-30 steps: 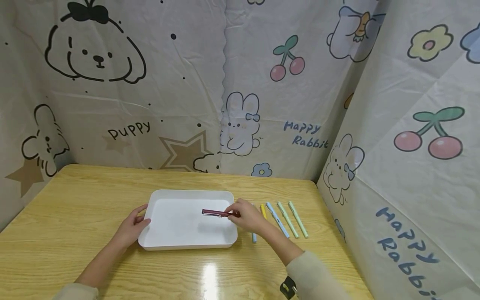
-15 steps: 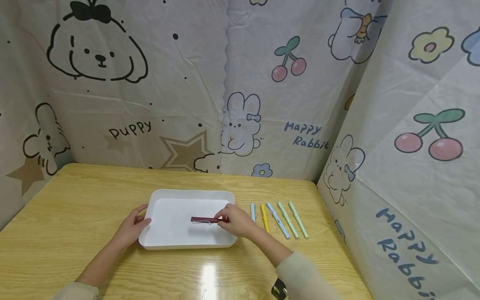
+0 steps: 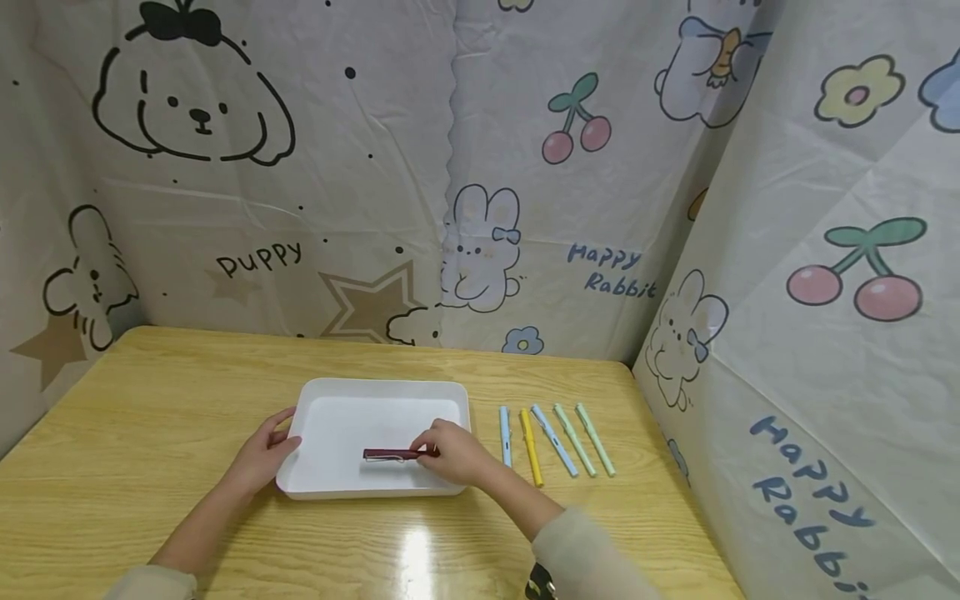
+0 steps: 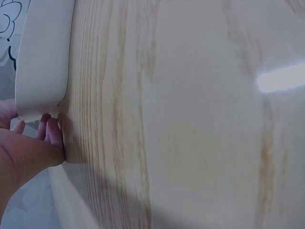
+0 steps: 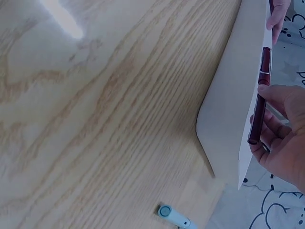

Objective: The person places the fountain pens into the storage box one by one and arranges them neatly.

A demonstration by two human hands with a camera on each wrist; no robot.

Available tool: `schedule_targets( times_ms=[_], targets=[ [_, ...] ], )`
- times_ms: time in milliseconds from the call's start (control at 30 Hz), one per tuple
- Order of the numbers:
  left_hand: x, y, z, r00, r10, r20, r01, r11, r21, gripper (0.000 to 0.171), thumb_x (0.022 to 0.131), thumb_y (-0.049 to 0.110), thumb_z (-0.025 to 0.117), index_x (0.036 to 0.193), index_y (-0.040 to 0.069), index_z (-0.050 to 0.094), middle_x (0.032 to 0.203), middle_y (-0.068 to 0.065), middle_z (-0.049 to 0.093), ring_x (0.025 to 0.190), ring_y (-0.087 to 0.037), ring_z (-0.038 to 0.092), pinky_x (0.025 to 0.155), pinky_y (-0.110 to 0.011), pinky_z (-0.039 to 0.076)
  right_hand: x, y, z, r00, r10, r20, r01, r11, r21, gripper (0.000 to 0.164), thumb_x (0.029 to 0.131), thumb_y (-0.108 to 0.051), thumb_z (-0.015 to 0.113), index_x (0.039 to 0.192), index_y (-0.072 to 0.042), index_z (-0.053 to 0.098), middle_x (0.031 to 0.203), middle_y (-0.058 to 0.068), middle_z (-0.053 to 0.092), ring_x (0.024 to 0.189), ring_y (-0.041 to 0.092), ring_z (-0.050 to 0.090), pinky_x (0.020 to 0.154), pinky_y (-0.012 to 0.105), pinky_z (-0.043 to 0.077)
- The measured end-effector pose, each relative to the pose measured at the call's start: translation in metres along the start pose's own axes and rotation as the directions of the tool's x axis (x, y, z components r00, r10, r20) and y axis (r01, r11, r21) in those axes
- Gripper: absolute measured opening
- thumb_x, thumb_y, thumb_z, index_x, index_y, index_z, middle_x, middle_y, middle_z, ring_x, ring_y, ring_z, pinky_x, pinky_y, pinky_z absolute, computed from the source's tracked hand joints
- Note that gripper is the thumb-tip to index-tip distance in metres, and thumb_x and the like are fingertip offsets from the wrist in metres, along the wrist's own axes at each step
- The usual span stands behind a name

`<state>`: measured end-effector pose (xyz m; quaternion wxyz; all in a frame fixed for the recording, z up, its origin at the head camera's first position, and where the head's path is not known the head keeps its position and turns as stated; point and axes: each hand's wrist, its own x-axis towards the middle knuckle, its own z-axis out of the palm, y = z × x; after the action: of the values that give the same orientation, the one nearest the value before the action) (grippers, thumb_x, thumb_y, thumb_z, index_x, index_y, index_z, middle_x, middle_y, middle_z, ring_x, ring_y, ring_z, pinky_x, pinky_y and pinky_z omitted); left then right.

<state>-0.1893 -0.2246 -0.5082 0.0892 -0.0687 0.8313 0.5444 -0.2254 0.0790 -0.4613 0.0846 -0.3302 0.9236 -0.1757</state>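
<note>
The dark red pen (image 3: 387, 455) is pinched by the right hand (image 3: 456, 452) above the white tray (image 3: 337, 429) — gripped at its left end by the left hand (image 3: 260, 458) (five pens (image 3: 555, 441) are ranged rightward on the counter (image 3: 187, 379)).

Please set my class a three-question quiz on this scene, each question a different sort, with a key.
1. Which hand holds the slim dark red pen over the shallow white rectangular tray?
2. How many slim pens are visible lying on the light wood-grained table?
3. True or false: the slim yellow pen lies between the two light blue pens.

Key: 1. The right hand. 2. Five. 3. True.
</note>
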Motion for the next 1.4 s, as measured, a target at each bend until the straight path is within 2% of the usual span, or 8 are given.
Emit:
schedule_targets(
  times_ms=[600,1400],
  targets=[
    [0.0,0.0,-0.001,1.0,0.002,0.012,-0.002,1.0,0.006,0.06,0.099,0.023,0.043,0.15,0.007,0.014,0.138,-0.037,0.033,0.119,-0.047,0.046,0.087,-0.043,0.052,0.011,-0.003,0.021,0.998,0.053,0.024,-0.054,0.998,0.015,0.017,0.087,-0.017,0.065,0.102,-0.016,0.072,0.082,-0.006,0.056,0.07,0.002,0.044,0.063,0.014,0.038],
    [-0.001,-0.001,-0.001,1.0,0.005,0.014,-0.005,1.0,0.007,0.061,0.1,0.025,0.042,0.15,0.006,0.013,0.139,-0.037,0.032,0.12,-0.048,0.045,0.087,-0.044,0.052,0.01,-0.002,0.029,0.993,0.101,0.062,-0.107,0.989,0.101,0.017,0.084,-0.016,0.066,0.1,-0.015,0.072,0.079,-0.007,0.054,0.069,0.002,0.043,0.061,0.015,0.037]
  ],
)
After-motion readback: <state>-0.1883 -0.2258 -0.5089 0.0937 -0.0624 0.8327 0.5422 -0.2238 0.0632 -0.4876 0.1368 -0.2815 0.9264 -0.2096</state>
